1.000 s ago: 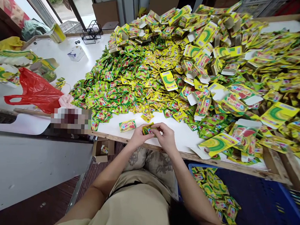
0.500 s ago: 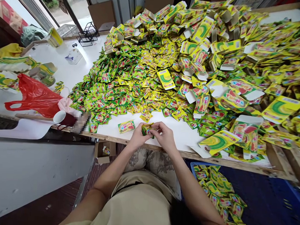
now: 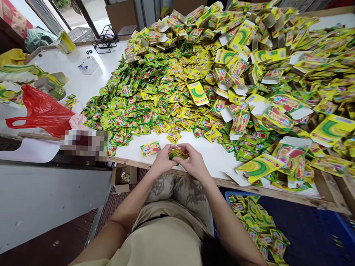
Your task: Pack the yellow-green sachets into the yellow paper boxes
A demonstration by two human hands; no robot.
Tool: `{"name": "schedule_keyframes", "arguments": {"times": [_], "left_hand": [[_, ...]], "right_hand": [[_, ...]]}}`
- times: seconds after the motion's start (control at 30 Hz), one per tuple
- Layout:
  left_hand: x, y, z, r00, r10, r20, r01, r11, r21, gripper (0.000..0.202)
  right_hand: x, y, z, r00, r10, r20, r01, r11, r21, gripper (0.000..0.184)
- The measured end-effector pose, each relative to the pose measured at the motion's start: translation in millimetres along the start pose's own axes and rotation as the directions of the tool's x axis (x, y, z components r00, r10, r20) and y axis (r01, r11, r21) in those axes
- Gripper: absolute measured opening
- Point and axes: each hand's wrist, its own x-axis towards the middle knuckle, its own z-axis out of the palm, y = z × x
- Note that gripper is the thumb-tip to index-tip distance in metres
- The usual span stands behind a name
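Observation:
Between my two hands are small candy packets [image 3: 178, 153] in green and yellow wrappers, held just above the table's front edge. My left hand [image 3: 164, 160] has its fingers closed round their left side. My right hand [image 3: 194, 161] grips them from the right, with both thumbs close together in front. How many packets are in the hands I cannot tell. A small yellow-green candy box [image 3: 150, 148] lies on the white tabletop [image 3: 130, 147] left of my left hand. Just beyond my hands a yellow packet [image 3: 174, 137] rests at the edge of a large packet pile [image 3: 149, 97].
Many yellow boxes [image 3: 237, 34], some with open flaps, heap up behind and to the right. A red plastic bag [image 3: 47, 113] and a black wire rack [image 3: 105, 39] are on the left. Below the table stand a blue crate [image 3: 308, 230] holding packets and a cardboard box [image 3: 123, 181].
My right fingers have moved from the top of the packets to wrap their right side. The packets now sit flatter between both hands. The box beside them has stayed put.

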Motion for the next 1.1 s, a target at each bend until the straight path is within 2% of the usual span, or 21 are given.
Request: {"name": "schedule_keyframes", "arguments": {"times": [0.07, 0.13, 0.2, 0.27, 0.37, 0.47, 0.57, 0.63, 0.67, 0.77, 0.83, 0.9, 0.97, 1.1], "left_hand": [[-2, 2, 2.6, 0.998, -0.013, -0.059, 0.012, 1.000, -0.023, 0.053], [-3, 3, 4.0, 0.993, -0.053, -0.104, 0.041, 0.993, -0.108, 0.051], [-3, 2, 3.3, 0.993, -0.089, -0.081, 0.071, 0.977, -0.201, 0.042], [-2, 1, 1.9, 0.993, -0.102, -0.052, 0.087, 0.966, -0.242, 0.037], [-2, -3, 2.2, 0.992, -0.104, -0.076, 0.086, 0.974, -0.212, 0.039], [-3, -5, 3.6, 0.997, -0.059, -0.058, 0.053, 0.993, -0.109, 0.036], [-7, -2, -6.0, 0.993, 0.118, -0.028, -0.112, 0.982, 0.154, 0.048], [-8, -1, -22.5, 0.970, 0.239, -0.056, -0.195, 0.889, 0.415, 0.066], [-8, -2, -33.0, 0.959, 0.266, -0.098, -0.172, 0.821, 0.544, 0.073], [-6, -9, -64.8, 0.953, 0.220, -0.206, 0.025, 0.622, 0.783, 0.086], [-3, -15, -78.3, 0.969, 0.158, -0.189, 0.073, 0.547, 0.834, 0.078], [-2, -19, -81.7, 0.981, 0.138, -0.138, 0.045, 0.529, 0.847, 0.064], [-2, -19, -75.7, 0.982, 0.172, -0.083, -0.027, 0.553, 0.833, 0.055], [-6, -12, -51.7, 0.964, 0.263, 0.047, -0.216, 0.661, 0.719, 0.055]], "right_hand": [[2, 2, 2, 0.999, 0.053, 0.002, -0.053, 0.998, 0.033, 0.018], [3, 8, 5, 0.986, 0.157, -0.064, -0.145, 0.976, 0.161, 0.021], [2, 14, 7, 0.965, 0.250, -0.072, -0.214, 0.919, 0.332, 0.026], [1, 19, 9, 0.961, 0.276, -0.036, -0.235, 0.874, 0.425, 0.029], [-1, 20, 11, 0.969, 0.246, 0.020, -0.232, 0.882, 0.410, 0.032], [0, 19, 11, 0.970, 0.240, 0.042, -0.239, 0.903, 0.356, 0.033], [1, 22, 9, 0.962, 0.274, 0.001, -0.257, 0.902, 0.347, 0.031], [0, 28, 7, 0.952, 0.306, -0.026, -0.275, 0.887, 0.371, 0.032], [0, 32, 5, 0.944, 0.328, -0.034, -0.289, 0.874, 0.390, 0.033], [-2, 42, 4, 0.919, 0.391, -0.054, -0.326, 0.829, 0.455, 0.037], [-2, 46, 7, 0.909, 0.411, -0.074, -0.330, 0.815, 0.477, 0.038], [0, 46, 11, 0.909, 0.405, -0.104, -0.311, 0.822, 0.478, 0.037], [4, 41, 15, 0.914, 0.373, -0.158, -0.266, 0.847, 0.460, 0.035], [9, 25, 19, 0.896, 0.260, -0.359, -0.147, 0.938, 0.313, 0.031]]}}
